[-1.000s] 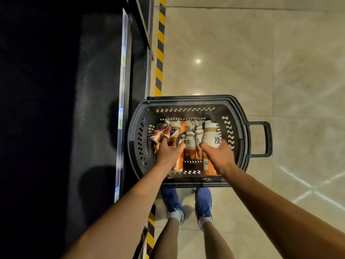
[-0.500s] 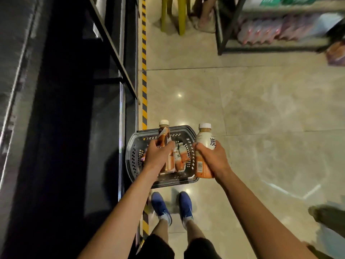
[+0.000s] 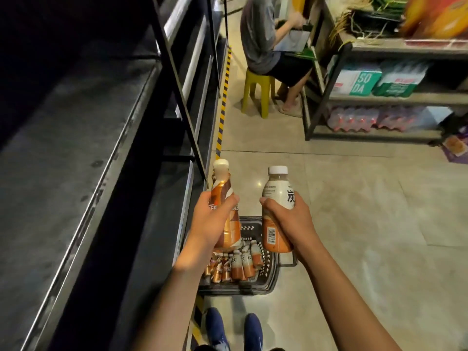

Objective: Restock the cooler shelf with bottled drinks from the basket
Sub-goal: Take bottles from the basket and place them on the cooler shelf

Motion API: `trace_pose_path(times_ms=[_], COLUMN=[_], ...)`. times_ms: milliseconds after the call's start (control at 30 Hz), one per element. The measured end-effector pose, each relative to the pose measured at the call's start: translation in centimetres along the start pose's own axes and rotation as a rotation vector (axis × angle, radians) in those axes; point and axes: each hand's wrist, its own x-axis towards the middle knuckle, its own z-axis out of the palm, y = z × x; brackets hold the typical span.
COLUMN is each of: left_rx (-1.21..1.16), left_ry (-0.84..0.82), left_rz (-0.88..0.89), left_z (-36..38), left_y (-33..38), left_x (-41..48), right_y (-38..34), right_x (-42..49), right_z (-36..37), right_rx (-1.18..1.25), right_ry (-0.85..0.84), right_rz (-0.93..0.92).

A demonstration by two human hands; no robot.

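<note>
Shop aisle, beige tiled floor (image 3: 354,224). A dark cooler shelf (image 3: 63,160) runs along the 9 o'clock side, with yellow-black floor tape (image 3: 224,105) at its foot leading toward 12 o'clock. The black basket (image 3: 235,288) sits on the floor at 6 o'clock, just beside the cooler base. The spare bottles (image 3: 238,264) inside it are packed close, some leaning.

Left hand (image 3: 212,221): fingers and thumb wrapped round the middle of a swirl-label bottle (image 3: 222,188), orange and brown, pale cap up, slightly tilted. Right hand (image 3: 288,219): wrapped round the waist of a white-and-orange bottle (image 3: 277,188), white cap up, black character on the label, barcode toward the camera. Both bottles are held above the basket, side by side, not touching. The swirl-label bottle's cap appears close to the cooler's front post, but I cannot tell whether they touch.

Blue shoes (image 3: 215,328) show at 6 o'clock. At 12 o'clock a seated person (image 3: 255,34) is on a yellow stool (image 3: 258,87). At 2 o'clock a rack (image 3: 326,79) holds boxes and wrapped packs.
</note>
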Motion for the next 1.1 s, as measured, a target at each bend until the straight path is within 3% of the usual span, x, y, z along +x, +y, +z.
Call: trace_pose_path(times_ms=[300,600,1100], left_rx=[-0.139,-0.221,-0.291], left_ry=[0.346,0.708,1.287], left_rz=[0.151,0.337,0.523], left_z=[-7.3,-14.4,-16.4], left_y=[3.3,4.6,-3.9], left_x=[-9.0,-22.6,-51.5], right_y=[-8.1,-14.8,-12.0], right_x=[-4.4,-15.7,-42.7], right_z=[5.2,11.7,11.4], right_rx=[0.057,0.129,0.058], right_ry=[-0.374,-0.815,-1.48], right_rz=[-0.221,-0.412,-0.525])
